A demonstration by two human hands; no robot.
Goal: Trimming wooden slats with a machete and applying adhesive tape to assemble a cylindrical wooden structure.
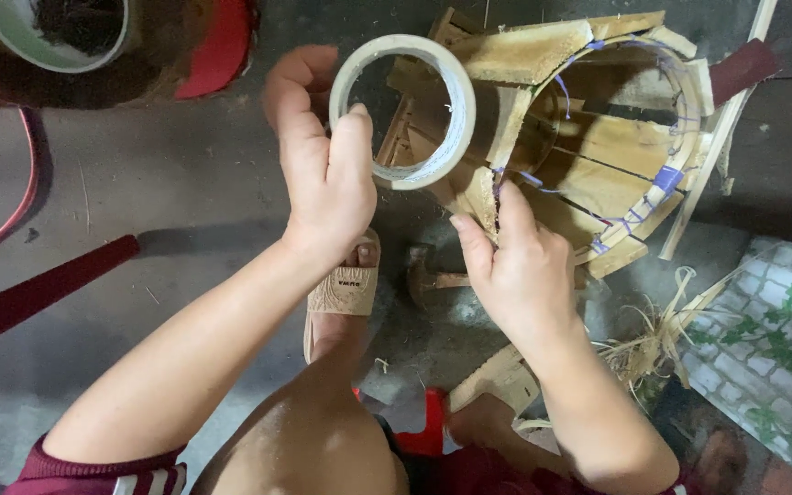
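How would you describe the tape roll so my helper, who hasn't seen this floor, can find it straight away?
Start at the wooden slat basket lying on its side on the grey floor. At its narrow end, the left hand holds up the tape roll. It is the only smooth, pale, hollow ring there; the basket is rough slats bound with blue cord.

Bucket point(48, 37) cut off at top

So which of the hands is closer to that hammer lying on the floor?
The right. The right hand grips the wooden basket edge directly above the hammer in the picture. The left hand is farther up and left, holding the tape roll.
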